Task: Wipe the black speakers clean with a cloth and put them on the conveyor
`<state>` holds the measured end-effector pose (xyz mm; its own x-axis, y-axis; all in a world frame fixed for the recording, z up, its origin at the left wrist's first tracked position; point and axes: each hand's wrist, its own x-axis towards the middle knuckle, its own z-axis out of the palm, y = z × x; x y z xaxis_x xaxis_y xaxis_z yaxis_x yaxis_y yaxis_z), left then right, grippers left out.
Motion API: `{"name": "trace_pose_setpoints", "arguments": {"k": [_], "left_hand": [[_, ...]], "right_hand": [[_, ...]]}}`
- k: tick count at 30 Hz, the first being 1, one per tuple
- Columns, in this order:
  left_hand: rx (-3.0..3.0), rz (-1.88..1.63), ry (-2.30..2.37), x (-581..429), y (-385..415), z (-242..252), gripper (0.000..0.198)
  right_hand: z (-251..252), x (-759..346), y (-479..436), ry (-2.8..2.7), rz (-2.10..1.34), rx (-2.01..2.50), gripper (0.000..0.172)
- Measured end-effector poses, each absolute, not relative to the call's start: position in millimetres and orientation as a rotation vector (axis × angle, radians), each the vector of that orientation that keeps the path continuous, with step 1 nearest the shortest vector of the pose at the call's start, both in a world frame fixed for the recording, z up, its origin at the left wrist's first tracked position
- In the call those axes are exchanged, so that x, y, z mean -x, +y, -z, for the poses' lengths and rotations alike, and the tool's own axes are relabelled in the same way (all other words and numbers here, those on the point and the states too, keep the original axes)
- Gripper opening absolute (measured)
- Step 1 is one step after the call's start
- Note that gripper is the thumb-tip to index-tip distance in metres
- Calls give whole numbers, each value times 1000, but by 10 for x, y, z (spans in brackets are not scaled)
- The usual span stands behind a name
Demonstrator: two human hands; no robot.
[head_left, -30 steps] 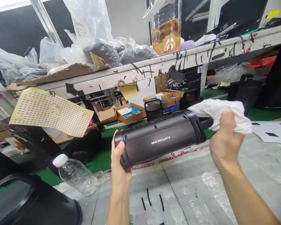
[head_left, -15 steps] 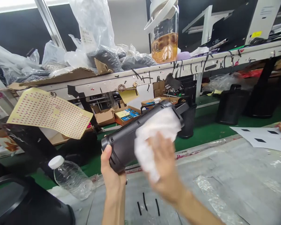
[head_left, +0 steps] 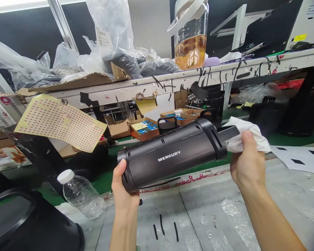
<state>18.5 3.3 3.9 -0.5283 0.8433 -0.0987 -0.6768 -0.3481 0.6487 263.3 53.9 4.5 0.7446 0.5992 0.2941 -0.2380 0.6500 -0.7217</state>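
Observation:
A black cylindrical speaker-like device (head_left: 170, 153) marked MERKURY is held up, tilted, above the bench. My left hand (head_left: 125, 184) grips its left end, with the thumb on the front. At the other end, my right hand (head_left: 248, 164) is closed on a white cloth (head_left: 256, 134), which lies against the device's handle (head_left: 227, 132). The fingers behind the cloth are partly hidden.
An upright plastic bottle with a white cap (head_left: 81, 195) leans on the bench at left, beside another black device (head_left: 34, 219). Short black strips (head_left: 162, 226) lie on the grey bench top (head_left: 214, 216). A sheet of red-dotted stickers (head_left: 62, 122) hangs from the shelf edge (head_left: 146, 85).
My right hand and the cloth have moved right, from the body of the device to its handle. The MERKURY lettering has come into sight. My left hand keeps its grip.

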Motion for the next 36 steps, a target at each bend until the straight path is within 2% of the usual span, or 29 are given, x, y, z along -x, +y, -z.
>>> {"name": "trace_pose_setpoints", "arguments": {"k": [7, 16, 26, 33, 36], "left_hand": [[-335, -1940, 811, -146, 22, -77, 37], [-273, -1969, 837, 10, 74, -80, 14], [-330, -1951, 853, 25, 59, -65, 27], [-377, -1992, 862, 1, 51, -61, 36], [-417, -1991, 870, 2, 49, -71, 38]], "right_hand": [[-134, -2452, 462, -267, -831, 639, 21], [-140, -2307, 410, -327, -946, 548, 24], [-159, -2283, 283, -356, -900, 541, 31], [-167, -2259, 285, -266, -957, 549, 28], [-164, -2256, 292, -292, -877, 584, 29]]}}
